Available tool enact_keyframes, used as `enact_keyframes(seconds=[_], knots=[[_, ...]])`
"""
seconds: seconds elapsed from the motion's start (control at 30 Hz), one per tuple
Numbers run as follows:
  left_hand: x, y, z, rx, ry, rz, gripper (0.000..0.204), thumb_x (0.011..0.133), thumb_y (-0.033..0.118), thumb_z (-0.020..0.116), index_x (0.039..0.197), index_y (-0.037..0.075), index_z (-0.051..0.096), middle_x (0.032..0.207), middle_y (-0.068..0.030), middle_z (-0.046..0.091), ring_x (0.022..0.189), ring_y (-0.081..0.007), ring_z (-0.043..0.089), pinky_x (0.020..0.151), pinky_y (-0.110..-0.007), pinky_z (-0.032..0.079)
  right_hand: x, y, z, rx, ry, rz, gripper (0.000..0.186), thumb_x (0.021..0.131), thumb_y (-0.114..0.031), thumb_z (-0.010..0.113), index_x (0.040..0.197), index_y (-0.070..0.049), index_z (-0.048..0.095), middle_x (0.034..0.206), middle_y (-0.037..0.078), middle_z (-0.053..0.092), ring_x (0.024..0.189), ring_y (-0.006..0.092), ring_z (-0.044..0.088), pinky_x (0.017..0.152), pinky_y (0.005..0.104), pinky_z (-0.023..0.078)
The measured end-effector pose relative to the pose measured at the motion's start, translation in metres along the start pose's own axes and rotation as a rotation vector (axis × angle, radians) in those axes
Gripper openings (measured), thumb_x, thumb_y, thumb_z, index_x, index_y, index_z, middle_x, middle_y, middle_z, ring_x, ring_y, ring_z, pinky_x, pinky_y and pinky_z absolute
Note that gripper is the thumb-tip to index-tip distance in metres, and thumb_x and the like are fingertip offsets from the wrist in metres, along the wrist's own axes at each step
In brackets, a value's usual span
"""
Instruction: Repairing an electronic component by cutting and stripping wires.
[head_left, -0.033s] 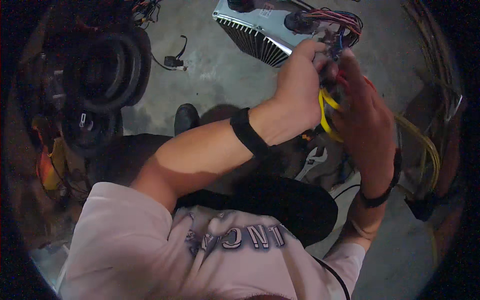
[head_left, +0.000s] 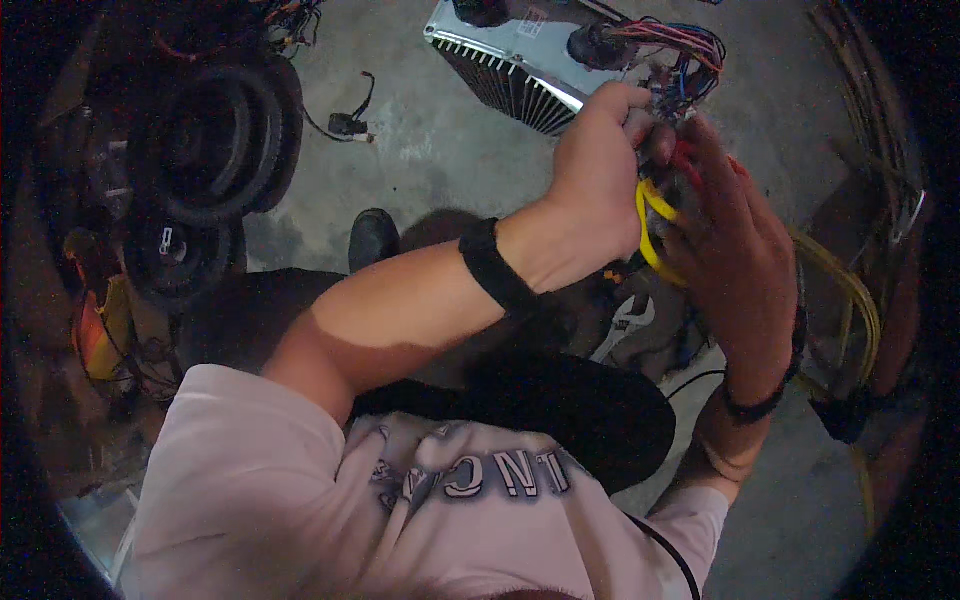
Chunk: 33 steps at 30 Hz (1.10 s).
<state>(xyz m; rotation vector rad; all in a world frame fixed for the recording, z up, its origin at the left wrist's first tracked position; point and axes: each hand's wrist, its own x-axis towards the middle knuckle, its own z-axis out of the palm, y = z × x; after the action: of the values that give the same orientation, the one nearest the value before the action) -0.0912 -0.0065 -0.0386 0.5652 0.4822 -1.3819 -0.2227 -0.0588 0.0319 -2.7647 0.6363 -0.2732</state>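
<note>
A bundle of thin coloured wires (head_left: pixel 690 52) comes out of a round black plug on a silver, finned metal box (head_left: pixel 520 72) and loops toward me. My left hand (head_left: pixel 600 165) is closed, thumb and fingers pinching the wires at the loop's near end. Close beside it on the right, my right hand (head_left: pixel 738 245) is bent with its fingers curled toward the same spot. A red piece (head_left: pixel 686 160) and a curved yellow piece (head_left: pixel 648 232) show between the hands; their kind is unclear. What the right fingertips grip is hidden.
An adjustable wrench (head_left: pixel 627 325) lies near my knee. A small black connector with a cable (head_left: pixel 348 124) is on the concrete floor. Black ring-shaped parts (head_left: pixel 275 140) stand at left, an orange-yellow object (head_left: pixel 105 340) below them. Yellowish cables (head_left: pixel 850 285) run along the right.
My right hand has shifted slightly down and to the right, its fingertips drawing back a little from the wires. My left hand stays in place.
</note>
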Motion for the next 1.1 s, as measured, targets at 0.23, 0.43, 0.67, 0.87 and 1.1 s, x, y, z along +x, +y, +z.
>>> enact_keyframes(seconds=[0.23,0.43,0.67,0.87,1.1], knots=[[0.012,0.011,-0.014,0.092,-0.167,0.036,0.034,0.093,0.029,0.059,0.064,0.019,0.044,0.06,0.002,0.045,0.077,-0.0248,0.064,0.07,-0.043,0.053,-0.062,0.109,0.031,-0.07,0.549,0.47,0.037,0.091,-0.011,0.07,0.127,-0.009,0.071,0.109,0.011,0.076,0.093,0.0231,0.072,0.082,0.0335,0.056],[0.006,0.009,0.002,0.064,-0.078,0.138,0.038,0.095,0.025,0.055,0.064,0.021,0.034,0.059,-0.0005,0.045,0.097,-0.0305,0.072,0.063,-0.036,0.047,-0.105,0.232,0.195,0.213,0.144,0.7,0.042,0.091,-0.042,0.073,0.112,-0.006,0.072,0.104,0.02,0.073,0.098,0.0411,0.07,0.086,0.0489,0.056],[0.007,0.012,0.014,0.009,-0.079,0.086,0.036,0.095,0.025,0.052,0.063,0.02,0.037,0.059,-0.0016,0.046,0.09,-0.0296,0.07,0.061,-0.036,0.048,-0.109,0.223,0.253,0.408,-0.045,0.832,0.042,0.091,-0.039,0.073,0.113,-0.003,0.072,0.102,0.018,0.073,0.094,0.0342,0.069,0.082,0.045,0.055],[0.011,0.013,0.005,0.061,-0.112,0.047,0.036,0.091,0.031,0.057,0.064,0.019,0.036,0.06,-0.004,0.047,0.065,-0.0236,0.055,0.059,-0.036,0.045,-0.085,0.176,0.236,0.796,0.066,0.757,0.037,0.094,-0.031,0.073,0.116,-0.002,0.071,0.102,0.014,0.074,0.089,0.0253,0.068,0.077,0.04,0.054],[0.018,0.006,0.021,-0.04,0.005,0.071,0.025,0.089,0.027,0.061,0.071,0.014,0.05,0.064,-0.0015,0.048,0.062,-0.0182,0.05,0.068,-0.035,0.041,-0.074,0.213,0.088,0.557,0.302,0.677,0.035,0.096,-0.02,0.073,0.124,-0.001,0.069,0.11,0.012,0.073,0.098,0.0205,0.068,0.085,0.0375,0.054]])
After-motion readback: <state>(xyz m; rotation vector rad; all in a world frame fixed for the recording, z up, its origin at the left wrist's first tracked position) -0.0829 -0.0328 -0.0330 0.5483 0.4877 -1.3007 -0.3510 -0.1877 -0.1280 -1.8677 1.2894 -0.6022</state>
